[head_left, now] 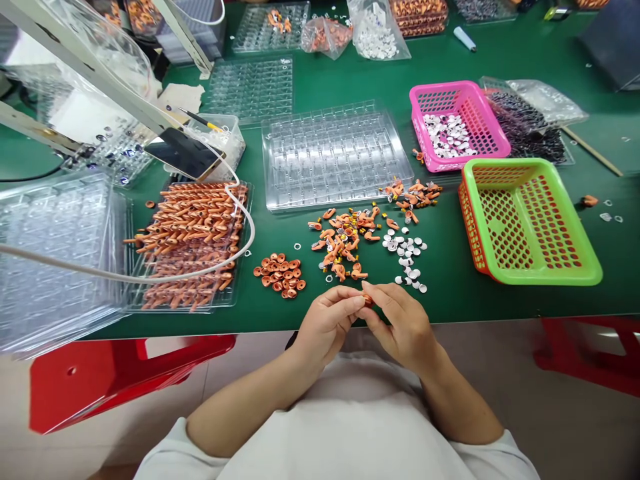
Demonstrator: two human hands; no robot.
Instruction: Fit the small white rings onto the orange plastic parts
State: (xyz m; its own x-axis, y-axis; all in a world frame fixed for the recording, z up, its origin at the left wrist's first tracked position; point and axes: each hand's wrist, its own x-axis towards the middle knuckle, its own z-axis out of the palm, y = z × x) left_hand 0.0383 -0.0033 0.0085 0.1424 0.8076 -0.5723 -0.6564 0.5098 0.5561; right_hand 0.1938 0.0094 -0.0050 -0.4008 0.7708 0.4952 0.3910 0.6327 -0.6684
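Left hand [325,323] and right hand [404,327] are both clamped on one small orange part [367,301], thumb and fingertips each. To do this well, we'd pinch lightly, square the part up first, then press evenly; something that small could slip if loaded off-centre. We'd also stay over the desk [443,303], so a drop doesn't go past the front edge. Part sits between the two sets of fingertips, just in from that edge. Fingers cover most of it; we can't tell its shape. White caps [409,253] lie just beyond the right hand.
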